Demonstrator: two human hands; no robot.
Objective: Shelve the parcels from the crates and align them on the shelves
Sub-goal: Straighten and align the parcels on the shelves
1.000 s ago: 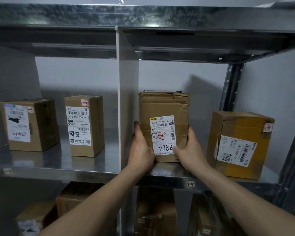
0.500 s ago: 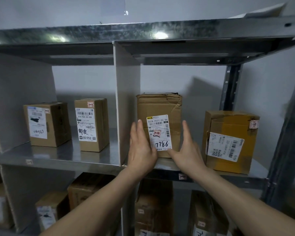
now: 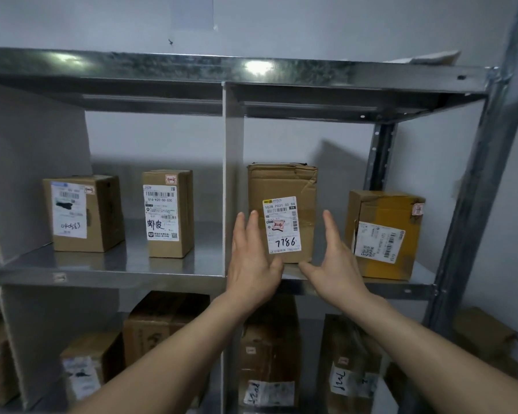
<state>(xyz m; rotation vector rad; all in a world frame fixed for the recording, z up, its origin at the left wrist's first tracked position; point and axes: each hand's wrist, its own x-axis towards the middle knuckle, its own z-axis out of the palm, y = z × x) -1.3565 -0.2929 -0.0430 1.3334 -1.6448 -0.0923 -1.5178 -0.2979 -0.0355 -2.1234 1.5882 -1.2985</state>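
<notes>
While the crumpled cardboard parcel marked 7786 stands upright near the shelf's front edge beside the white divider, the left hand and right hand, fingers straight and holding nothing, flank its lower sides, where this light-looking, dent-prone box seems best squeezed.
</notes>
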